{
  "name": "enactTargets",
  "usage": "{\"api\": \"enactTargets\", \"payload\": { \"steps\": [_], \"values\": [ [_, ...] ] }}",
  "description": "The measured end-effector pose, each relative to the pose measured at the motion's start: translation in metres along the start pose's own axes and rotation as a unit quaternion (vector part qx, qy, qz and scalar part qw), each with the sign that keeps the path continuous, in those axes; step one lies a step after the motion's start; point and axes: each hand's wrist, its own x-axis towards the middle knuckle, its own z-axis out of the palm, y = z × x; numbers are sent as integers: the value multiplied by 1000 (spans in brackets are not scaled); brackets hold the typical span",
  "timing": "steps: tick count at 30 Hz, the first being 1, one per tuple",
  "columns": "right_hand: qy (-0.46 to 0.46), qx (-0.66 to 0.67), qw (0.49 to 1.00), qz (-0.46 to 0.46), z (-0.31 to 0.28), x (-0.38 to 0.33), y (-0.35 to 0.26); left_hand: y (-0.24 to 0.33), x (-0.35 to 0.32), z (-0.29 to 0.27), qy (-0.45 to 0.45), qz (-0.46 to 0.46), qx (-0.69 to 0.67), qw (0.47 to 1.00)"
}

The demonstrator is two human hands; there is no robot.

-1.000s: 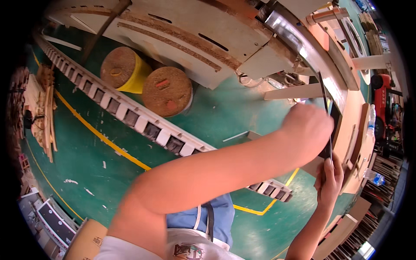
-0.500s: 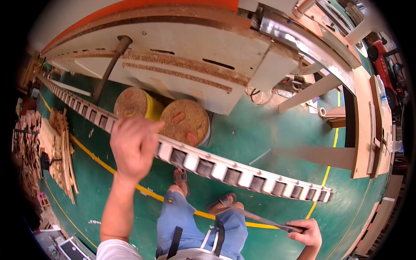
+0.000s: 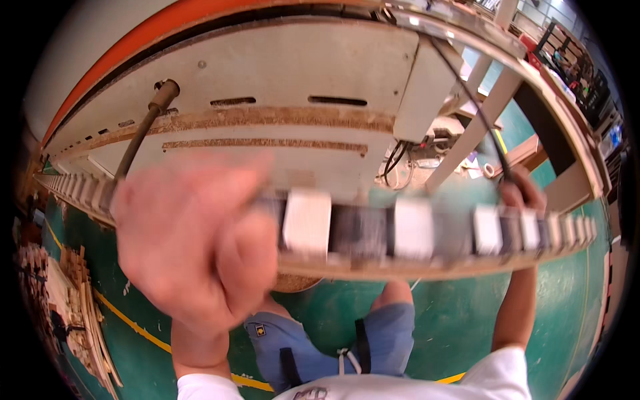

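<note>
A long straight rail set with alternating white and dark blocks stretches across the view, raised close in front of me. My left hand is closed round it left of the middle; the hand is smeared by motion, but its fingers curl over the rail. Beyond the rail's right part, my right hand is closed round the end of a long thin dark bar-like tool. That tool slants up and left to the machine's edge; its exact kind cannot be made out. The rail hides part of my right hand and forearm.
A large pale machine with an orange band and sawdust ledges stands ahead. A thick pipe juts from its side. Sawdust in a bucket peeks out below the rail. Stacked wood strips lie at left on the green floor.
The rail has risen closer to me and levelled out, its right end lifted. My right hand has swung up from low right to beyond the rail, and the thin tool now points up.
</note>
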Motion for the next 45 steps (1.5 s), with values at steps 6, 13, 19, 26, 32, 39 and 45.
{"api": "enactTargets", "payload": {
  "steps": [6, 13, 19, 26, 32, 39, 45],
  "values": [
    [32, 7, 985, -169, 28, 56, -30, 0, -16, 28, 113, 37, -22, 993],
    [-71, -2, 983, -167, 18, 142, -34, 7, -114, 48, 204, 101, 85, 970],
    [-32, -158, 955, -251, 65, 163, -62, 29, -139, 159, -148, 17, -176, 973],
    [-42, -103, 978, -177, 80, 162, -126, 31, 32, 252, 114, 120, -101, 981],
    [-49, -241, 932, -265, 98, 187, -128, 29, 121, 298, 192, 97, 151, 965],
    [9, -192, 924, -331, 112, 173, -123, 20, 143, 309, 43, 26, -25, 998],
    [-16, -220, 935, -277, 106, 176, -125, 21, 158, 309, 1, -4, 30, 1000]
  ]
}}
